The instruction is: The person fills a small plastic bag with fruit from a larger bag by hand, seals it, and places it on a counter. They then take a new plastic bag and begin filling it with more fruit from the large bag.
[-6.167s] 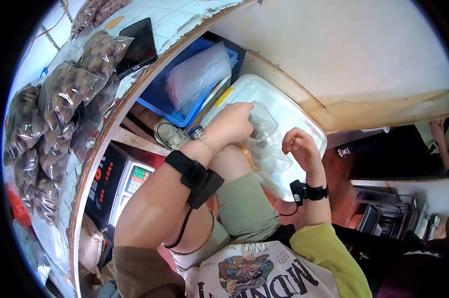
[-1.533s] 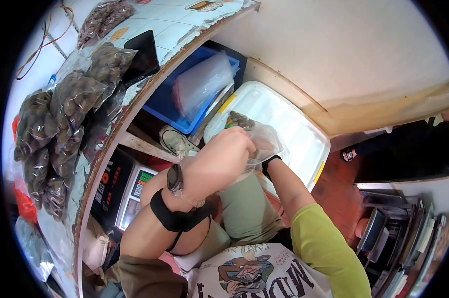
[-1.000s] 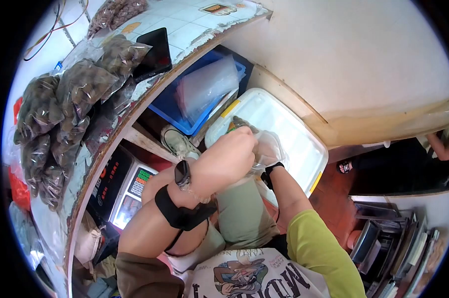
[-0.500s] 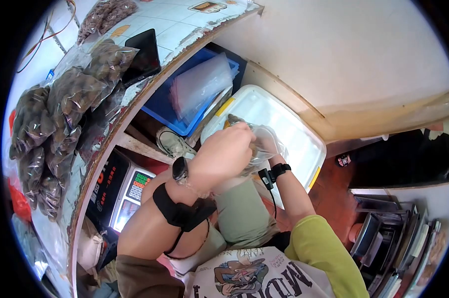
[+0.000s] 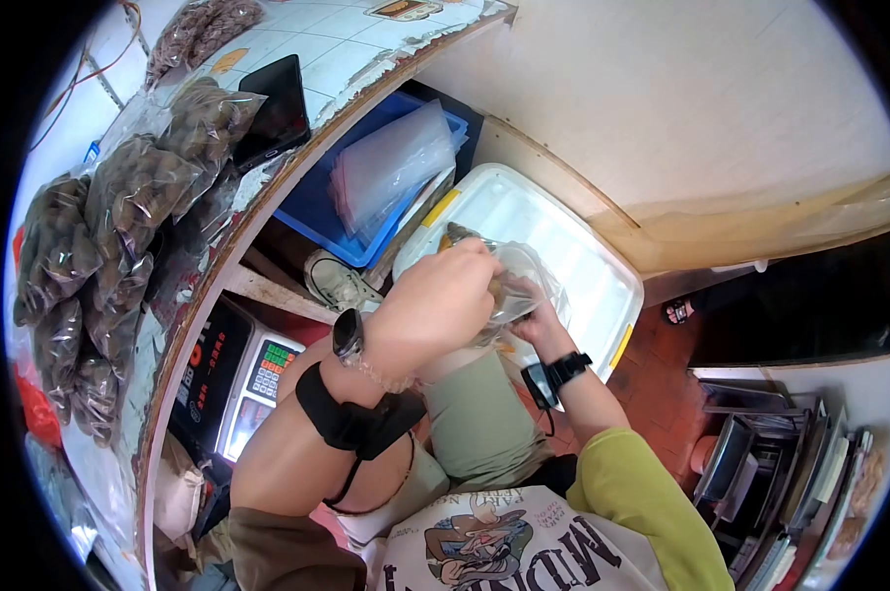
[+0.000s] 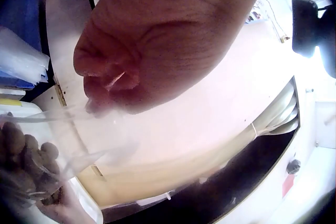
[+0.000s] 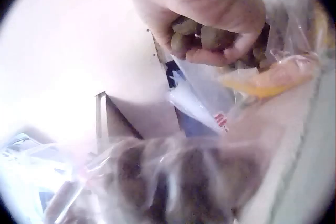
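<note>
In the head view my left hand (image 5: 450, 291) grips the edge of a clear plastic bag (image 5: 529, 271) above the white lid (image 5: 593, 286); in the left wrist view its fingers (image 6: 102, 95) are curled at the plastic. Brown round pieces (image 6: 31, 155) show through the bag. My right hand (image 5: 539, 320) is at the bag's right side. Seen from the right wrist, that hand (image 7: 210, 8) curls round several brown pieces (image 7: 216, 37). Another bag of brown pieces (image 7: 178, 176) looks blurred below it, and plastic with an orange band (image 7: 278, 79) lies beside it.
Filled bags (image 5: 135, 187) and a black phone (image 5: 276, 108) rest on the counter at left. Below are a blue crate (image 5: 312, 217) with flat plastic bags (image 5: 391, 167) and a scale (image 5: 258, 379). A shoe (image 5: 335, 283) stands near my leg. Metal racks (image 5: 750, 463) are at lower right.
Six seconds ago my right hand was raised apart from the bag; later it was inside or behind the plastic. Its wrist has since shifted slightly down and outward. My left hand has kept its grip.
</note>
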The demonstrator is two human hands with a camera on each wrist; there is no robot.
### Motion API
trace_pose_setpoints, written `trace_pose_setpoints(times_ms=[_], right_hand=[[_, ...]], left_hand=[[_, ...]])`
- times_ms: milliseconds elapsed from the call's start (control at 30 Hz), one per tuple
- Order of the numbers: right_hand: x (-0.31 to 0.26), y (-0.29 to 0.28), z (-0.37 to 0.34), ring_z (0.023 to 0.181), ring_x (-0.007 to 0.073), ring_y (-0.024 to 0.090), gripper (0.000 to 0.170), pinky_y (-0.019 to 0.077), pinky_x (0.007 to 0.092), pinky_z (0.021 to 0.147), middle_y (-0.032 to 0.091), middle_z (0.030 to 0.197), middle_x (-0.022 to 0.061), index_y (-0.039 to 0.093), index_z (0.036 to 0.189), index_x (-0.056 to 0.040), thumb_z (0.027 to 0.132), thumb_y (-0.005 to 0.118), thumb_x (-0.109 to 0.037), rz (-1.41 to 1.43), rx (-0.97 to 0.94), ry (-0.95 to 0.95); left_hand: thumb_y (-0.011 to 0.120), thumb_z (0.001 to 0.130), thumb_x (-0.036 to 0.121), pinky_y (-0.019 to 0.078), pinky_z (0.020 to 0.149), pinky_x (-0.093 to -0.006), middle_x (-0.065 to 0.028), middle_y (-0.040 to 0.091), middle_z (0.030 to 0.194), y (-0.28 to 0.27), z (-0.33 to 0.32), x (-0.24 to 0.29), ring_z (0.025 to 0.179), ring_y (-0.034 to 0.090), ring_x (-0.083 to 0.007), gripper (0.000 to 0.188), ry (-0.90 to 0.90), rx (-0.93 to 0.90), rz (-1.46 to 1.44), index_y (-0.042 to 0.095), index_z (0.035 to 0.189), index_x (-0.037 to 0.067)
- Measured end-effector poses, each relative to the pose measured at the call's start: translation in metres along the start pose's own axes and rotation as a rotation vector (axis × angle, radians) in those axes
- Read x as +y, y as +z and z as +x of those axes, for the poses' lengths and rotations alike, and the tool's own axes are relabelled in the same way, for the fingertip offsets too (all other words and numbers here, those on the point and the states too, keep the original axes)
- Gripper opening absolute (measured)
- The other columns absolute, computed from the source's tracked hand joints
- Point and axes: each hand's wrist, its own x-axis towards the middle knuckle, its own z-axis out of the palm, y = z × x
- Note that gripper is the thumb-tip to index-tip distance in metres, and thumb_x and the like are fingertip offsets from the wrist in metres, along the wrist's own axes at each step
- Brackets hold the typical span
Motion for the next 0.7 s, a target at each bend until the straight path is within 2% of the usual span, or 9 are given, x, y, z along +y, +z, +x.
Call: trace_pose_setpoints(times_ms=[133,233,300,333,400,567,600,633,700], right_hand=[[-0.014,0.001,-0.049,0.062,0.0131,0.053,0.026,0.043,0.0251,0.049,0.061,0.088,0.0022,0.06,0.109,-0.0064,0.085,0.064,-0.017,-0.022,-0.033,0.076],[-0.033,0.019,-0.087,0.058,0.0087,0.045,0.041,0.0362,0.0211,0.048,0.059,0.096,0.0032,0.052,0.122,-0.0084,0.083,0.061,-0.017,-0.083,-0.003,-0.135],[-0.054,0.038,-0.112,0.061,0.0093,0.047,0.032,0.0357,0.0225,0.048,0.055,0.09,0.0013,0.056,0.113,-0.0105,0.082,0.062,-0.012,-0.143,-0.135,-0.273],[-0.062,0.053,-0.125,0.06,0.009,0.046,0.03,0.0363,0.0225,0.047,0.055,0.089,0.0014,0.056,0.111,-0.0091,0.082,0.062,-0.012,-0.225,-0.171,-0.385],[-0.074,0.076,-0.146,0.059,0.008,0.048,0.027,0.0394,0.0226,0.047,0.055,0.086,0.002,0.057,0.108,-0.0049,0.082,0.062,-0.01,-0.441,-0.262,-0.615],[-0.072,0.133,-0.175,0.08,0.0081,0.057,0.026,0.0479,0.0234,0.068,0.06,0.09,0.0017,0.065,0.095,-0.0027,0.07,0.068,0.004,-1.224,-0.258,-0.924],[-0.069,0.143,-0.177,0.084,0.011,0.059,0.027,0.0472,0.0244,0.076,0.062,0.093,0.0024,0.065,0.094,-0.0033,0.068,0.069,0.002,-1.316,-0.268,-0.909],[-0.067,0.145,-0.173,0.08,0.0128,0.06,0.03,0.0482,0.0253,0.073,0.062,0.089,0.0046,0.065,0.095,-0.0035,0.066,0.07,-0.001,-1.379,-0.297,-0.867],[-0.061,0.156,-0.171,0.071,0.006,0.053,0.03,0.0463,0.0221,0.064,0.06,0.083,-0.0011,0.063,0.096,-0.0027,0.067,0.071,0.001,-1.599,-0.301,-0.842]], left_hand=[[0.051,0.079,0.004,0.045,0.091,-0.0399,-0.0172,0.059,0.112,0.001,-0.001,0.0,0.104,0.057,-0.0348,0.034,0.016,0.002,-0.001,0.06,0.112,-0.002],[0.051,0.079,0.004,0.0447,0.091,-0.0395,-0.0174,0.058,0.11,0.003,-0.002,-0.001,0.105,0.056,-0.0344,0.034,0.041,-0.006,0.007,0.06,0.112,-0.003],[0.051,0.079,0.005,0.047,0.085,-0.046,-0.0246,0.057,0.1,0.009,-0.002,-0.005,0.092,0.058,-0.0417,0.018,0.132,0.09,-0.065,0.059,0.091,-0.006],[0.051,0.079,0.005,0.047,0.085,-0.046,-0.0246,0.057,0.1,0.008,-0.002,-0.004,0.092,0.058,-0.0417,0.018,0.132,0.092,-0.067,0.059,0.091,-0.006],[0.053,0.079,0.006,0.0442,0.09,-0.0374,-0.0184,0.055,0.112,0.003,0.0,0.0,0.105,0.055,-0.0346,0.043,-0.001,-0.054,-0.016,0.053,0.121,-0.003],[0.055,0.079,0.009,0.044,0.09,-0.0377,-0.0192,0.053,0.115,0.005,-0.001,-0.002,0.106,0.054,-0.0345,0.05,-0.002,-0.031,-0.066,0.048,0.127,-0.004],[0.056,0.079,0.009,0.0439,0.09,-0.0378,-0.0191,0.053,0.115,0.004,-0.001,-0.002,0.107,0.054,-0.0344,0.051,0.007,-0.029,-0.08,0.048,0.128,-0.004],[0.056,0.079,0.009,0.0439,0.09,-0.0378,-0.0191,0.053,0.115,0.005,-0.002,-0.003,0.107,0.054,-0.0344,0.051,0.006,-0.025,-0.078,0.048,0.128,-0.004],[0.057,0.079,0.01,0.0438,0.09,-0.0378,-0.0197,0.053,0.115,0.006,-0.005,-0.005,0.108,0.054,-0.0347,0.05,0.045,0.029,-0.119,0.048,0.126,-0.004]])
